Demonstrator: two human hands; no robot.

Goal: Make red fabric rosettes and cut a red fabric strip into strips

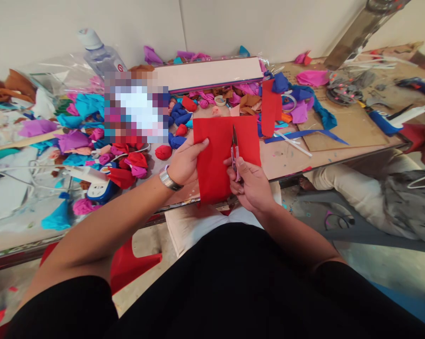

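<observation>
A sheet of red crepe-like paper or cloth [214, 160] hangs in front of me over the table's near edge. My left hand [186, 162] pinches its left side, thumb on top, the other fingers behind it. Scissors [235, 153] are in my right hand [253, 186], their blades pointing away from me at the middle of the sheet. A slit runs along the blades, with the sheet's right part beyond them. Another red strip [269, 108] lies just past the sheet, on the right.
Scraps and rolled pieces [179, 115] in several colours crowd the table. A water bottle [104, 56] stands at the back left, near a long pale board [208, 73]. A power strip [101, 186] with cables lies left. Another person's leg [354, 181] shows at right.
</observation>
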